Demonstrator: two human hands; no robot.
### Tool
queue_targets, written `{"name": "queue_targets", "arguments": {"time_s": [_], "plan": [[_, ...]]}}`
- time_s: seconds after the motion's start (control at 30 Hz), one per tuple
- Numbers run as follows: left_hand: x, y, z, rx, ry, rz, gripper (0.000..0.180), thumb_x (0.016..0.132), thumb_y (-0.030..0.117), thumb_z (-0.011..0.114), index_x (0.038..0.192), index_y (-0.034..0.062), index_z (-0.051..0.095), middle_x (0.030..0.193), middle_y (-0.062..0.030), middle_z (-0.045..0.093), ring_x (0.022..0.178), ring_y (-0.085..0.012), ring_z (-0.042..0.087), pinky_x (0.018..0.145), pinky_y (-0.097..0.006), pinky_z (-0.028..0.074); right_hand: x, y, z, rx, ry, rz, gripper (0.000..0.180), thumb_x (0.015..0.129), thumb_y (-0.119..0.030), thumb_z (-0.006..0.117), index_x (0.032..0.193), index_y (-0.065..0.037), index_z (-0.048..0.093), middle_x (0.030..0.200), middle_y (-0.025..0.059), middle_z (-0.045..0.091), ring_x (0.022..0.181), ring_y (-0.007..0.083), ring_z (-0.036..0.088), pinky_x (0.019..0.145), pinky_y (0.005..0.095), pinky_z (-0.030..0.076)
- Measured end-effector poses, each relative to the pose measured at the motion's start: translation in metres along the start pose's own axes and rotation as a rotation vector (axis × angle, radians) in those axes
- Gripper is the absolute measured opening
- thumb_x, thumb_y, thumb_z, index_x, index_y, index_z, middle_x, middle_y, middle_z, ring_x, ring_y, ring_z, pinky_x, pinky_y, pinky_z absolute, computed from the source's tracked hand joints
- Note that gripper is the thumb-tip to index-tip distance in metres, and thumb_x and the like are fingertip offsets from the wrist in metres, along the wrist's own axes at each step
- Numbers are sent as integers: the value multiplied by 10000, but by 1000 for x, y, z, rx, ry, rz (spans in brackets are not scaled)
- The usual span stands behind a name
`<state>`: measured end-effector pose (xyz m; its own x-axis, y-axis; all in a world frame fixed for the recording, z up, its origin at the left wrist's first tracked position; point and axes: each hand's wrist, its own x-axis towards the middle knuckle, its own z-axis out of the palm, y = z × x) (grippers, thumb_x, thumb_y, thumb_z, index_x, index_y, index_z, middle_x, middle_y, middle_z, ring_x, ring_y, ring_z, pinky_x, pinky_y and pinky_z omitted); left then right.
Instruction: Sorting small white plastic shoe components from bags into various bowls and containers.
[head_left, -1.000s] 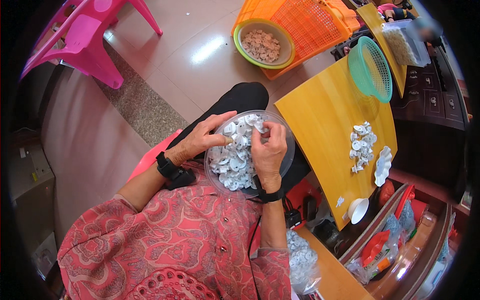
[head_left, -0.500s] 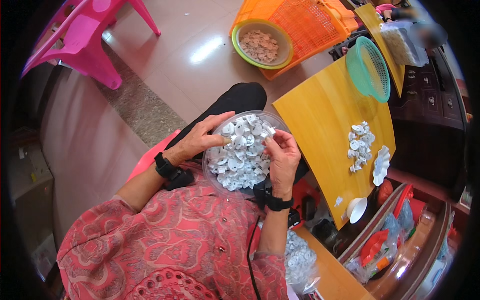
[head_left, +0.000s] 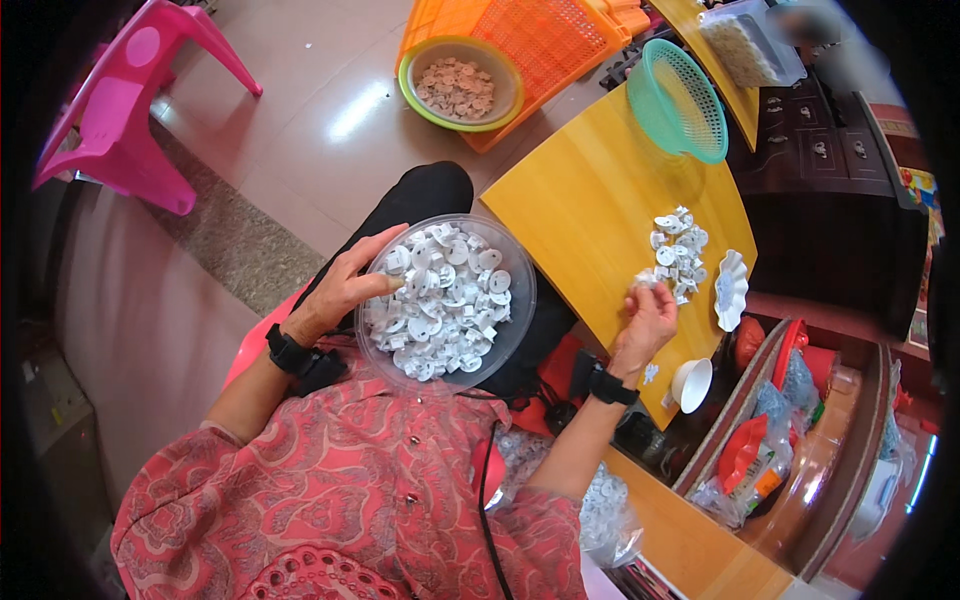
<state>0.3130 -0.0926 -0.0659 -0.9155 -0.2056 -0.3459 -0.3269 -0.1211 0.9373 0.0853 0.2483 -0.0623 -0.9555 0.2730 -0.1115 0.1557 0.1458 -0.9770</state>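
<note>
A clear round plastic bowl full of small white plastic parts rests on my lap. My left hand grips its left rim, the thumb reaching over the inside and the fingers along the edge. Over the yellow table, my right hand is closed, its fingertips pinching a white plastic part. That part is at the near left edge of a loose pile of similar parts; whether it touches the pile I cannot tell.
On the yellow table stand a green basket, a white scalloped dish and a white bowl. An orange crate and a basin of pale pieces lie beyond. A pink stool stands far left.
My right hand has moved from the bowl rightward to the pile on the table, carrying a white plastic part. My left hand stays at the bowl's rim. The whole view has shifted somewhat.
</note>
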Motion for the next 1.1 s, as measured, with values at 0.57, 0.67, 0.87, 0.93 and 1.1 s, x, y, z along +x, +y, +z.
{"name": "queue_targets", "arguments": {"time_s": [0.57, 0.67, 0.87, 0.93, 1.1], "plan": [[-3, 8, -3, -51, -45, -61, 760, 802, 145, 650, 1499, 4, 381, 1431, -102, 503, 1301, -178, 464, 1103, -313, 339, -157, -19, 74, -349, -709, -311, 360, 852, -47, 740, 1187, 8, 621, 1076, 125, 617, 748, 150, 654, 599, 260, 526], [0, 5, -2, 1, -52, -39, 745, 805, 147, 653, 1494, 17, 400, 1427, -99, 502, 1294, -177, 468, 1097, -315, 349, -179, -18, 88, -385, -836, -362, 546, 803, -111, 798, 1291, -17, 571, 1189, 157, 571, 933, 239, 649, 705, 328, 553], [-2, -1, -4, 17, -29, -36, 725, 827, 169, 655, 1489, 15, 405, 1394, -112, 517, 1278, -184, 478, 1074, -319, 374, -199, -17, 108, -449, -876, -493, 549, 812, -226, 797, 1283, -30, 595, 1230, 208, 519, 1054, 370, 593, 805, 409, 532], [-3, 0, -3, 22, -29, -43, 720, 833, 182, 657, 1488, 16, 407, 1390, -117, 519, 1275, -187, 481, 1073, -321, 375, -194, -12, 111, -428, -880, -445, 527, 812, -219, 798, 1269, -35, 609, 1202, 195, 522, 1016, 356, 596, 782, 398, 528], [-3, 2, -3, 67, -18, -44, 720, 846, 235, 663, 1484, 13, 411, 1377, -117, 527, 1268, -189, 488, 1070, -324, 378, -191, -14, 115, -377, -900, -324, 448, 814, -190, 794, 1210, -48, 640, 1124, 158, 530, 909, 302, 597, 737, 370, 512]]}}
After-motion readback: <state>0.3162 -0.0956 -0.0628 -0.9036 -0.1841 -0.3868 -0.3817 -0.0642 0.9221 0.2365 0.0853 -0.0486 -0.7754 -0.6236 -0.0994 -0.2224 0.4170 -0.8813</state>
